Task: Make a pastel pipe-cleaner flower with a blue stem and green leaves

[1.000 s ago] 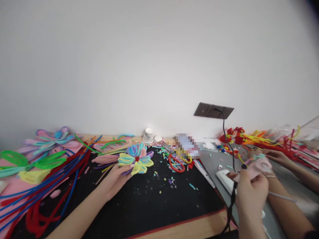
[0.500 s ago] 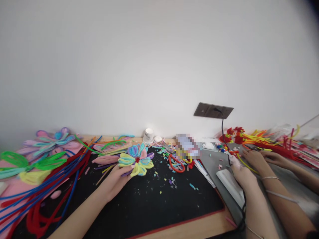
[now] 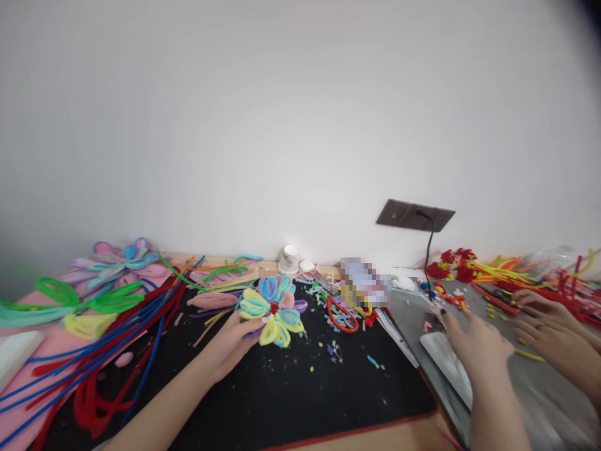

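Note:
My left hand (image 3: 235,343) holds a multicoloured pipe-cleaner flower (image 3: 273,308) by its left edge, over the black mat (image 3: 300,394). The flower has yellow, blue, pink and purple loops round a red centre. My right hand (image 3: 476,341) is off to the right, above the grey mat and beside a white power strip (image 3: 446,363). Its fingers reach forward near small pink bits (image 3: 427,326); whether something is between its fingertips is too blurred to tell.
Another person's hands (image 3: 549,322) are at the far right, near red strips. Left lie blue pipe cleaners (image 3: 117,341) and a green-looped flower (image 3: 107,299). A paper cup (image 3: 288,259) stands by the wall, with a black cable (image 3: 428,257) hanging from a socket (image 3: 416,216).
The view has shifted, so most things appear further right. My left hand still holds the flower. The other person's hands have moved right, away from my right hand.

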{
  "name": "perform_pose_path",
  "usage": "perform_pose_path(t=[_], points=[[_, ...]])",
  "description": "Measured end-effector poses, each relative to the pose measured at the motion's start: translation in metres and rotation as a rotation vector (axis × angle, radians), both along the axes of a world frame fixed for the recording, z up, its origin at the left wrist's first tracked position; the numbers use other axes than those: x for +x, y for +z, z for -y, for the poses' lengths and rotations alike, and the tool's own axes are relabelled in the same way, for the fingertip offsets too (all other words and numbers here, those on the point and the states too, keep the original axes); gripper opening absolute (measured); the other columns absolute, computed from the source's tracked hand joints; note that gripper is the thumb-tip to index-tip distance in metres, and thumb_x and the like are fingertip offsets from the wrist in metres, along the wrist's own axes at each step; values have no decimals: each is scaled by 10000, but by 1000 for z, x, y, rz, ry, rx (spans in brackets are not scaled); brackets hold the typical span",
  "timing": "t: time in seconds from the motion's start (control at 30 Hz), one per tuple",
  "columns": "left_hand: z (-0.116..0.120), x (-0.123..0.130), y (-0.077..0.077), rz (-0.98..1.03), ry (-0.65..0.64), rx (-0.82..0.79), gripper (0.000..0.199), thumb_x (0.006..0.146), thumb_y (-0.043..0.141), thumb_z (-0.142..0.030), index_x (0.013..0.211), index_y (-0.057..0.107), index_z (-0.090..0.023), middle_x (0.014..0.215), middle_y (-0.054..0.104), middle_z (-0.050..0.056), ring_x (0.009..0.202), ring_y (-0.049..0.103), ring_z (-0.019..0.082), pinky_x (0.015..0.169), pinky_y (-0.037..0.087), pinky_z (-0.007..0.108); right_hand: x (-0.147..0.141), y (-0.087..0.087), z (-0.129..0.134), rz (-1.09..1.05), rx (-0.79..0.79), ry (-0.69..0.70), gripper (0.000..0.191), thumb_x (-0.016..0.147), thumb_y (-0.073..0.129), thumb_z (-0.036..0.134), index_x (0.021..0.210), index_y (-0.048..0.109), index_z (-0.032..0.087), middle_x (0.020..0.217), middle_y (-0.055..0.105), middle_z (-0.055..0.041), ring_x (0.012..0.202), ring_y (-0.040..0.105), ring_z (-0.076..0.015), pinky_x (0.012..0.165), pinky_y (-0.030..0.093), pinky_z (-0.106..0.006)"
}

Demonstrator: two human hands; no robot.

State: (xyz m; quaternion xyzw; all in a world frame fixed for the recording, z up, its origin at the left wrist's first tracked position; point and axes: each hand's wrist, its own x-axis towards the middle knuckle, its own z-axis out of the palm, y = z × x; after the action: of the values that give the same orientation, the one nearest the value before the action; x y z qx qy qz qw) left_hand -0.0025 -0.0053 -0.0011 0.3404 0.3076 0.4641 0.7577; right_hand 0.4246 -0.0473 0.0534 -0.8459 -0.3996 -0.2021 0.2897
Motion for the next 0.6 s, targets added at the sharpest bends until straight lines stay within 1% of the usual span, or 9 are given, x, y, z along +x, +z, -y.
perform_pose_path(t=[0.03, 0.07, 0.13, 0.2, 0.27, 0.33, 0.4, 0.5, 0.6], points=[[1, 0, 0, -8, -2, 3, 255, 716, 695, -204, 967, 667, -174, 1026, 680, 82, 967, 621, 238, 862, 467, 351, -19, 5, 2, -27, 51, 24, 473, 719, 463, 439, 994, 640, 98, 971, 613, -274, 1013, 533, -427, 816, 375, -566], [1, 0, 0, -16, -2, 4, 277, 711, 702, -212, 982, 663, -173, 1031, 679, 84, 966, 622, 240, 861, 467, 352, -41, 9, 2, -92, 104, 114, 471, 736, 447, 409, 1055, 608, 102, 1009, 613, -242, 1002, 548, -387, 816, 402, -526], [3, 0, 0, -29, 1, 3, 309, 702, 713, -226, 1000, 654, -172, 1033, 679, 85, 964, 627, 242, 865, 465, 354, -90, 12, 0, -330, 189, 395, 426, 764, 448, 388, 1086, 565, 134, 1008, 625, -170, 885, 601, -292, 754, 466, -425], [3, 1, 0, -40, 1, 3, 307, 699, 718, -233, 991, 648, -171, 1032, 680, 83, 972, 626, 244, 876, 461, 357, -140, 8, -8, -542, 92, 767, 359, 796, 469, 374, 1086, 543, 176, 1026, 625, -122, 848, 606, -229, 710, 485, -347], [3, 1, -1, -48, 2, 8, 297, 695, 721, -231, 975, 642, -170, 1032, 681, 79, 989, 622, 246, 891, 454, 361, -184, 0, -18, -637, -38, 982, 320, 800, 508, 354, 1075, 534, 194, 983, 622, -92, 801, 598, -202, 639, 484, -303], [2, 2, -2, -44, 5, 19, 306, 691, 724, -229, 978, 636, -171, 1035, 680, 79, 1004, 616, 252, 902, 449, 370, -215, -8, -29, -561, -75, 1030, 275, 765, 578, 345, 988, 544, 186, 916, 598, -76, 724, 562, -186, 563, 452, -280], [2, 3, -3, -32, 13, 24, 332, 684, 728, -233, 996, 631, -172, 1043, 677, 82, 1013, 612, 260, 904, 449, 381, -233, -15, -38, -430, -35, 1062, 176, 757, 600, 335, 831, 543, 186, 822, 558, -50, 707, 525, -179, 602, 435, -293], [2, 4, -3, -20, 17, 35, 351, 686, 725, -239, 1015, 627, -169, 1056, 672, 89, 1027, 604, 270, 897, 454, 391, -242, -21, -48, -327, 27, 1106, 180, 789, 551, 248, 645, 454, 199, 740, 489, -22, 703, 497, -172, 643, 412, -302], [1, 4, -4, -27, 9, 55, 361, 712, 705, -245, 1053, 614, -168, 1057, 671, 92, 1023, 606, 267, 887, 459, 392, -242, -28, -53, -339, 80, 1122, 216, 788, 518, 169, 615, 395, 206, 753, 480, -21, 723, 497, -171, 652, 405, -298]])
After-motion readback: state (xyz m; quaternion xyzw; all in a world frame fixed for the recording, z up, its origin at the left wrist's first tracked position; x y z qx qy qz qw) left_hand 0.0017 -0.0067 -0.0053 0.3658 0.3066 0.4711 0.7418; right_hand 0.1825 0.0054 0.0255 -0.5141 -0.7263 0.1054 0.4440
